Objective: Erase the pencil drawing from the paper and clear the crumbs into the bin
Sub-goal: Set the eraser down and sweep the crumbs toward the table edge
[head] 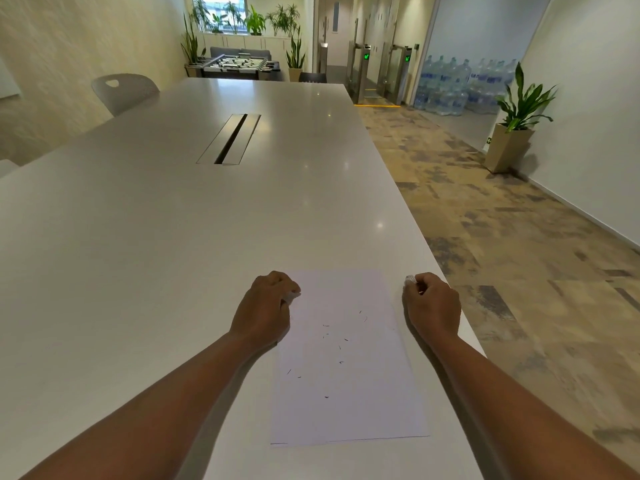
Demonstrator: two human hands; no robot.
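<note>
A white sheet of paper (346,375) lies on the white table (173,237) near its right edge. Several dark eraser crumbs (341,341) are scattered over the sheet; no drawing shows on it. My left hand (266,310) rests at the paper's left edge with curled fingers, pinching the sheet's upper left edge. My right hand (431,306) sits just right of the paper, fingers curled round a small white eraser (409,279) that pokes out at the top. No bin is in view.
The table's right edge runs close beside my right arm, with patterned carpet (502,220) below. A cable slot (230,138) sits in the table's middle. A grey chair (124,91) stands at the far left, a potted plant (516,133) by the right wall.
</note>
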